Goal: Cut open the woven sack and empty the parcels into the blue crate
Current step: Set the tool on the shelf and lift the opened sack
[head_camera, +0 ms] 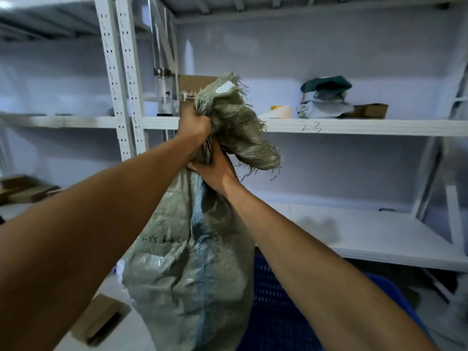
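Both hands are up high and both are locked on the sack: the left hand [193, 122] is fisted tight around the gathered neck, and the right hand [215, 168] is clamped around the same neck just below it, the two fists nearly touching, one stacked over the other. The woven sack [187, 269] hangs straight down from that double grip, grey-green, crinkled, bulging in its lower half, with dark handwriting on its left face and a bluish streak running down the middle. Above the fists the loose top flops over to the right, its frayed edge trailing threads, and a small white perforated patch shows at the very tip. Whether the sack is cut open cannot be told from here, and no parcels inside it are visible. Low on the right, partly behind the sack and under the right forearm, sits the blue crate [278, 307], its slotted wall showing; the sack's bottom hangs at the crate's left edge. On the floor at the near left lies a flat cardboard box [98, 323]. Behind it all stands white metal shelving [354, 126], and on the middle shelf to the right rests a pile of soft mailer parcels [326, 97] with a small brown carton [369, 110] just beside them. More flat cardboard [22, 190] lies on the far left.
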